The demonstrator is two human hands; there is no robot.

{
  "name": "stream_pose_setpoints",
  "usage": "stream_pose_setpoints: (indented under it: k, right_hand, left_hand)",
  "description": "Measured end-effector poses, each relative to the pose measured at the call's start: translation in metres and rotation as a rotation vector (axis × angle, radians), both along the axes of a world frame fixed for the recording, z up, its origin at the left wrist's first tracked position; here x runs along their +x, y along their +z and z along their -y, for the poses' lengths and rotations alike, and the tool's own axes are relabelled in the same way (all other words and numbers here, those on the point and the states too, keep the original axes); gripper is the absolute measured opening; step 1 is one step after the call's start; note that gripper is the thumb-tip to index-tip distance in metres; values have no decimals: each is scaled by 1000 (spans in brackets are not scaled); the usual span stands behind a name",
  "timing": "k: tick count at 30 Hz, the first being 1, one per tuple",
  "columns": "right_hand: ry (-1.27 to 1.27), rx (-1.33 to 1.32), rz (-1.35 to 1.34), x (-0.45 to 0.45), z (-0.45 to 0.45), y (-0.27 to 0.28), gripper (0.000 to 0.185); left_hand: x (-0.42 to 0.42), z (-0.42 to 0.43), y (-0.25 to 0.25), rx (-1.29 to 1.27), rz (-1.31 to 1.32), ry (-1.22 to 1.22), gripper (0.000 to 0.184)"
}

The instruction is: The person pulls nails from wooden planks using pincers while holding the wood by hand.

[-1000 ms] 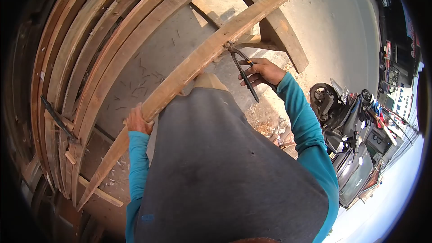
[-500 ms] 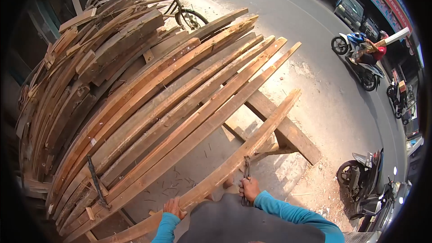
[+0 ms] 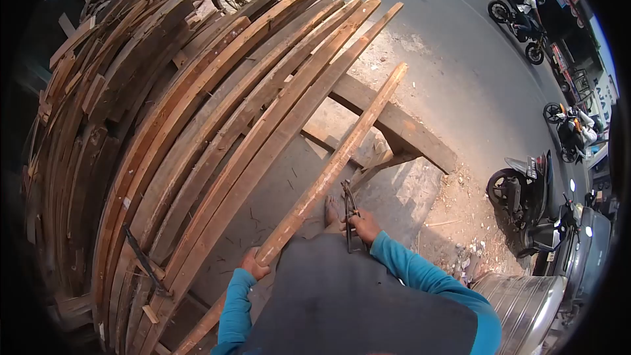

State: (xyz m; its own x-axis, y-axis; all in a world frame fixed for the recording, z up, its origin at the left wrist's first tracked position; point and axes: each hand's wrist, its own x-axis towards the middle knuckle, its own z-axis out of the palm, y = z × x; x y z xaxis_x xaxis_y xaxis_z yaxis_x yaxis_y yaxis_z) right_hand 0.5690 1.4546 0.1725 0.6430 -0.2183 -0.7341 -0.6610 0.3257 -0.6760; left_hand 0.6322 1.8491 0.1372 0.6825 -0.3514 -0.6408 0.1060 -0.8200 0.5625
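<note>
My left hand point(image 3: 255, 264) is closed around the lower part of a long wooden beam point(image 3: 332, 171). The beam slants up and away to the right, its far end over a crosswise timber support. In my right hand point(image 3: 365, 227) is a pair of dark metal pincers point(image 3: 349, 202), fingers wrapped about the handles. The pincers' jaws point up, just right of the beam and apart from it. A hammer point(image 3: 141, 254) with a dark handle lies across neighbouring beams on the left.
A large stack of old timber point(image 3: 125, 92) fills the left side. The timber support point(image 3: 420, 138) juts out at right. Loose nails are scattered on the ground. A parked motorcycle point(image 3: 526, 190) and a ribbed metal drum point(image 3: 526, 299) stand at right. Riders pass on the road point(image 3: 434, 20).
The pincers have come away from the beam's side and their handles are wider apart. My left hand now wraps the beam, which has turned steeper. The view has shifted.
</note>
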Motion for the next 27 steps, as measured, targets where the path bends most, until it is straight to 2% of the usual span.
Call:
stream_pose_setpoints:
  k: [2, 5, 7, 9, 11, 15, 18, 21, 25, 27]
  right_hand:
    - [17, 64, -75, -2, 0, 20, 33]
    - [-78, 97, -61, -2, 11, 20, 38]
    - [-18, 66, -57, -5, 24, 17, 45]
    - [43, 70, -49, -5, 42, 15, 49]
    - [106, 75, -44, 1, 57, 20, 52]
    - [219, 98, -67, 18, 86, 36, 55]
    - [404, 108, -100, 37, 102, 48, 55]
    - [475, 139, -152, 48, 114, 39, 53]
    - [543, 177, -211, 70, 131, 63, 54]
    - [537, 297, -206, 76, 148, 56, 59]
  left_hand:
    - [1, 6, 9, -33, 21, 15, 65]
    - [-1, 9, 3, -47, 52, 5, 64]
    - [-8, 10, 4, -56, 162, 19, 60]
    - [-13, 10, -2, -3, 143, 13, 58]
    - [-18, 5, -13, 37, 200, 9, 68]
    - [-24, 16, -1, 57, 207, 17, 69]
    - [-29, 21, 2, 155, 218, 8, 71]
    - [-38, 18, -5, 226, 279, 4, 76]
    - [-44, 18, -9, 272, 343, -17, 81]
    - [-45, 21, -7, 287, 349, -12, 82]
